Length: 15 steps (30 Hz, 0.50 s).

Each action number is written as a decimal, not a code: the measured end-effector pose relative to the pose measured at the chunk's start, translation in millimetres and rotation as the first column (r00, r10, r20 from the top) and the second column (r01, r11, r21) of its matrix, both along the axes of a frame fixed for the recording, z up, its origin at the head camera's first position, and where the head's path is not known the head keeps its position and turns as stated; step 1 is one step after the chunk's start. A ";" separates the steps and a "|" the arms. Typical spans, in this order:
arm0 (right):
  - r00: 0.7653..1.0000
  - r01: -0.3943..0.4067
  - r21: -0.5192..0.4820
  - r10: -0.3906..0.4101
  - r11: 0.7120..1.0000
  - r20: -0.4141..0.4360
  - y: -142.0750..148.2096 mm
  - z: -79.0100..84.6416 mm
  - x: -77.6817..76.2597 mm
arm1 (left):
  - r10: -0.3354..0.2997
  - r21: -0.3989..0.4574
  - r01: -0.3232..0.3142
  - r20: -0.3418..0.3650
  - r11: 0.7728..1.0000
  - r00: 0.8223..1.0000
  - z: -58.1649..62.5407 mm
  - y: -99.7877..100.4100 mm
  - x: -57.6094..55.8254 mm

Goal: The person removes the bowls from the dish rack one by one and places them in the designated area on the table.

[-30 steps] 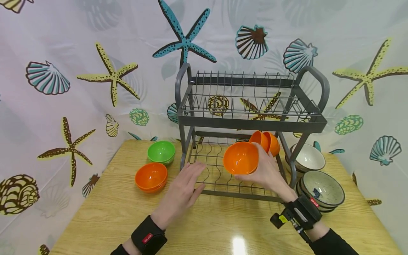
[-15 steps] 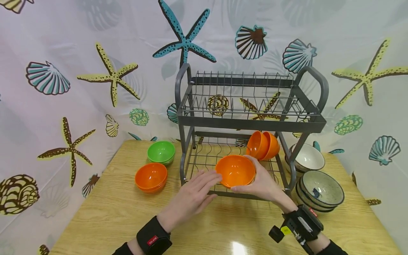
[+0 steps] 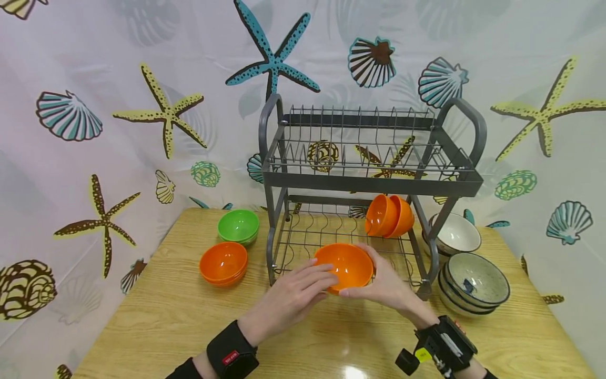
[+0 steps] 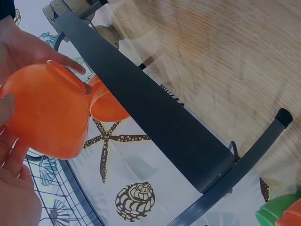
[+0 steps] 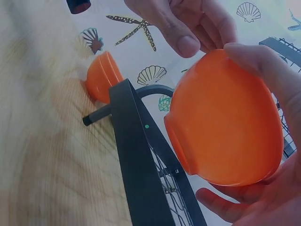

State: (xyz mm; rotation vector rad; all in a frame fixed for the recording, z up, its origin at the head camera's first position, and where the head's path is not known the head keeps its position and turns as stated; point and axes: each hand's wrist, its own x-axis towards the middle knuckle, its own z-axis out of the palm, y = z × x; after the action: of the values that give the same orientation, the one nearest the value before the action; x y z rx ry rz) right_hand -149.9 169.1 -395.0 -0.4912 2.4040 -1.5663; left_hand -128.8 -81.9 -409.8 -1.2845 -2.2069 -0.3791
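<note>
An orange bowl (image 3: pixel 347 258) is held over the front edge of the dish rack (image 3: pixel 374 184), its mouth tipped toward me. My right hand (image 3: pixel 390 287) grips its right side, thumb at the near rim and fingers behind. Over the left rim reach the fingers of my left hand (image 3: pixel 293 295), with its thumb below outside the bowl. The right wrist view shows the smooth outside of the orange bowl (image 5: pixel 230 122) and its foot ring, with both hands around it. Two more orange bowls (image 3: pixel 380 217) lean on their sides at the right of the lower rack tier.
Left of the rack, stacked orange bowls (image 3: pixel 223 261) and stacked green bowls (image 3: pixel 238 225) stand on the wooden table (image 3: pixel 156 316). To its right are a white bowl (image 3: pixel 456 232) and a stack of grey dark-rimmed bowls (image 3: pixel 478 279). A shell-patterned cloth hangs behind.
The right hand has brought the orange bowl toward me and slightly left, away from the two leaning bowls. The left hand has moved right, its fingers now over the bowl's left rim.
</note>
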 end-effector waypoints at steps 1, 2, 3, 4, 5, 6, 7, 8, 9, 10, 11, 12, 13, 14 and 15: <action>1.000 -0.003 -0.007 0.003 1.000 0.006 -0.5 -0.2 1.1 | -0.003 0.000 0.003 0.012 1.000 1.000 0.2 0.3 0.4; 1.000 -0.005 -0.012 0.005 1.000 0.006 -0.9 -0.6 2.2 | -0.008 0.001 0.008 0.024 1.000 1.000 0.4 0.6 0.9; 1.000 -0.005 -0.015 0.005 1.000 0.007 -1.1 -1.2 3.1 | -0.012 0.002 0.012 0.036 1.000 0.999 0.7 0.9 1.3; 1.000 -0.007 -0.018 0.007 1.000 0.007 -1.1 -1.7 4.0 | -0.016 0.002 0.016 0.044 1.000 0.999 0.9 1.1 1.8; 1.000 -0.009 -0.023 0.009 1.000 0.008 -1.2 -2.5 4.6 | -0.021 0.003 0.021 0.055 1.000 0.998 1.2 1.4 2.1; 1.000 -0.008 -0.028 0.008 1.000 0.012 -1.4 -3.2 5.2 | -0.025 0.001 0.025 0.059 1.000 0.998 1.7 1.6 2.5; 1.000 -0.007 -0.033 0.008 0.999 0.016 -1.5 -4.0 5.7 | -0.029 0.000 0.030 0.066 1.000 0.997 2.1 1.9 2.7; 1.000 -0.006 -0.036 0.006 0.999 0.019 -1.7 -4.7 6.0 | -0.032 -0.002 0.032 0.067 0.999 0.997 2.4 2.1 2.9; 1.000 -0.006 -0.041 0.007 0.999 0.023 -1.8 -5.6 6.1 | -0.033 -0.006 0.033 0.066 0.999 0.997 2.6 2.3 3.2; 1.000 -0.007 -0.046 0.008 0.999 0.027 -2.0 -6.3 6.1 | -0.034 -0.006 0.034 0.066 0.999 0.997 2.8 2.5 3.3; 0.999 -0.006 -0.050 0.008 0.999 0.031 -2.3 -6.9 6.2 | -0.034 -0.008 0.035 0.066 0.999 0.997 3.2 2.7 3.4; 0.999 -0.007 -0.055 0.009 0.998 0.035 -2.6 -7.5 6.4 | -0.036 -0.009 0.036 0.068 0.999 0.997 3.4 2.7 3.5; 0.999 -0.010 -0.061 0.012 0.998 0.038 -2.8 -8.2 6.6 | -0.037 -0.008 0.038 0.074 0.999 0.997 3.5 2.8 3.6; 0.999 -0.014 -0.065 0.016 0.998 0.038 -3.0 -8.8 6.8 | -0.037 -0.011 0.038 0.074 0.999 0.997 3.8 2.7 3.7; 0.999 -0.016 -0.070 0.019 0.997 0.040 -3.2 -9.6 7.0 | -0.037 -0.012 0.038 0.079 0.999 0.996 4.1 2.6 3.9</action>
State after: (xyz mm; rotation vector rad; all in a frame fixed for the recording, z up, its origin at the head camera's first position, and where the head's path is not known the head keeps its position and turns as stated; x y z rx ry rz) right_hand -142.9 165.9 -404.5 -0.4873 2.3157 -1.6406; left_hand -125.0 -79.3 -405.7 -1.3417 -2.2569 -0.4369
